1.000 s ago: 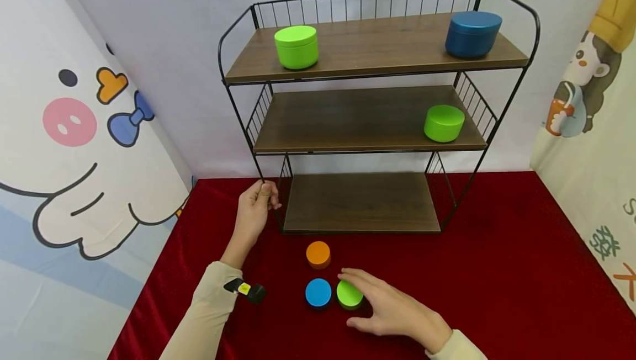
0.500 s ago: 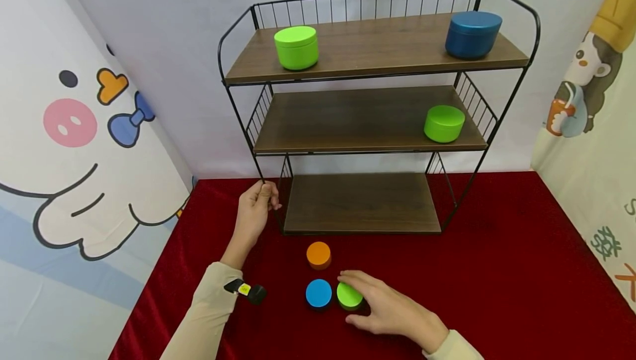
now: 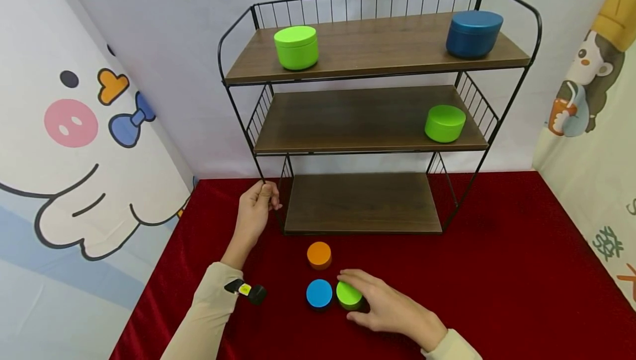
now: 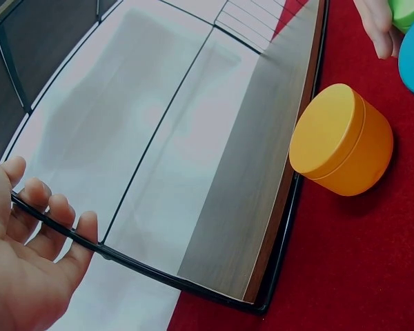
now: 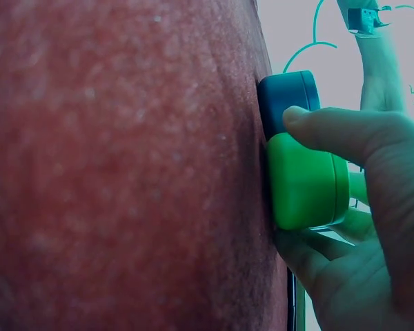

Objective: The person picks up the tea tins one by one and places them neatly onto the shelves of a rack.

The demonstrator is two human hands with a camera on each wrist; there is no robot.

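My left hand [image 3: 252, 211] grips the black wire side frame of a three-tier shelf rack [image 3: 370, 118]. Its fingers curl over the bar in the left wrist view. On the red cloth in front, my right hand [image 3: 385, 306] holds a small round green tin [image 5: 305, 183], thumb on the near side and fingers on the far side. The tin still stands on the cloth. Close to its left is a blue tin [image 3: 319, 294]. An orange tin [image 4: 348, 141] stands behind them, near the rack's front edge.
A larger green tin [image 3: 296, 48] and a dark blue oval tin [image 3: 473, 35] stand on the top shelf. Another green tin [image 3: 444, 123] is at the right of the middle shelf. Printed cloth hangs behind and at both sides of the red-covered table [image 3: 512, 271].
My right hand has drawn in slightly around the small green tin, its thumb now closer to it. My left hand stays at the rack frame.
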